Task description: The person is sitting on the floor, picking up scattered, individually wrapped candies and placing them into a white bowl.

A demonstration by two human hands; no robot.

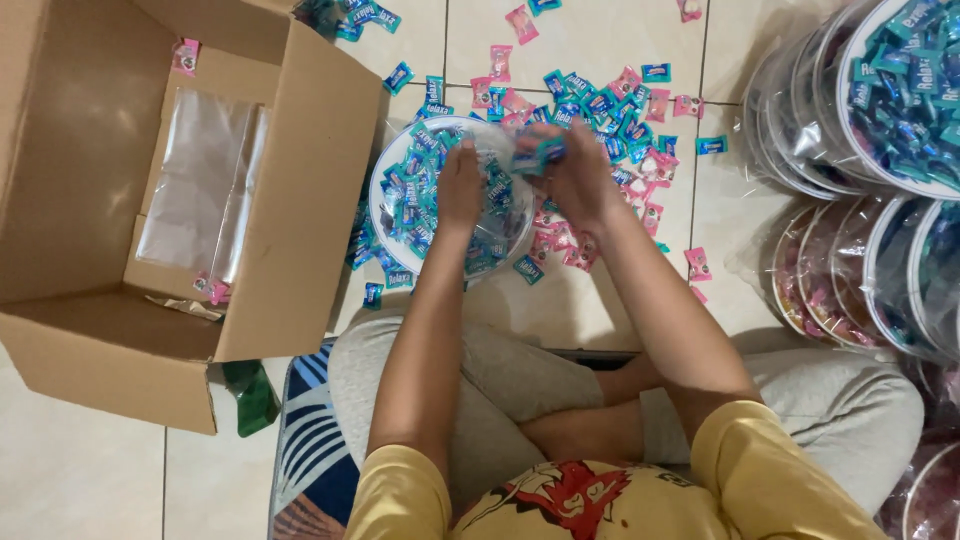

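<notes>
A clear round plastic tub (390,170) partly filled with teal-wrapped candies stands on the tiled floor in front of my crossed legs. My left hand (461,188) rests on its open top, holding the rim or plastic there. Just right of the tub's top, my right hand (570,170) is closed on a small bunch of teal-wrapped candies (540,152). A loose heap of teal and pink wrapped candies (610,110) lies scattered on the floor behind and under my right hand.
A large open cardboard box (300,250) with a clear plastic sheet inside stands at the left. Several filled round tubs wrapped in plastic (880,100) are stacked at the right. A green object (250,395) and a striped mat (310,450) lie by my left knee.
</notes>
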